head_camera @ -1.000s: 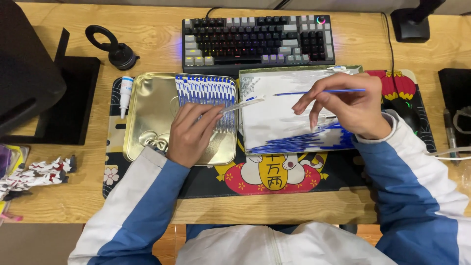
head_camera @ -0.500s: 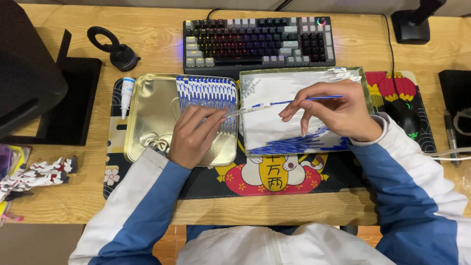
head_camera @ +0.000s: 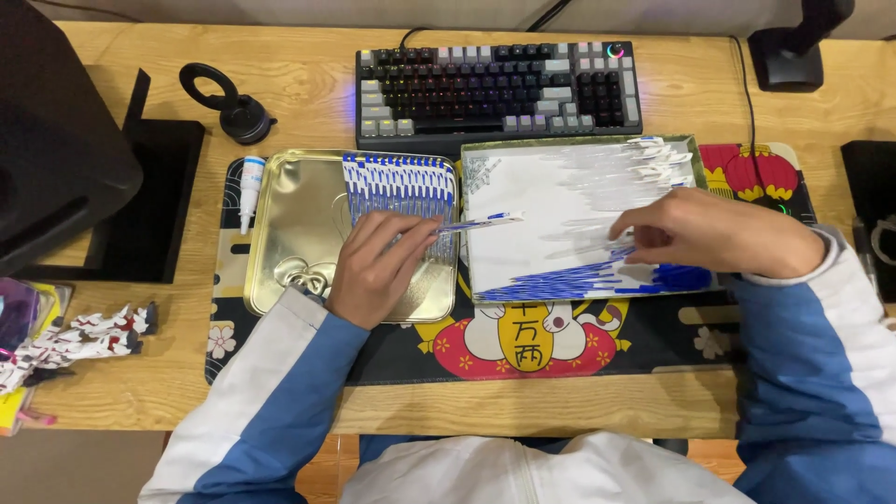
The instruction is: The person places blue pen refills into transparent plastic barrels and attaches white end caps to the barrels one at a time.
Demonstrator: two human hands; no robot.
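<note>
My left hand (head_camera: 378, 266) rests on a gold tin tray (head_camera: 289, 215) and pinches one thin blue and white strip (head_camera: 481, 222), which points right. A neat row of the same strips (head_camera: 397, 182) lines the far part of that tray. My right hand (head_camera: 709, 229) lies low over a second tray (head_camera: 523, 187) with a white lining. Its fingertips are pinched together on a loose pile of strips (head_camera: 579, 280). Whether they grip one is not clear.
A keyboard (head_camera: 495, 89) lies behind both trays. A small white bottle (head_camera: 250, 187) and a black ring stand (head_camera: 229, 103) sit to the left, beside a black monitor base (head_camera: 140, 201). Crumpled wrappers (head_camera: 75, 336) lie at the left edge. A patterned desk mat (head_camera: 560, 345) lies under the trays.
My right hand held a strip up over the right tray, brought it left to my left hand, then dropped onto the pile. My left hand now holds that strip.
</note>
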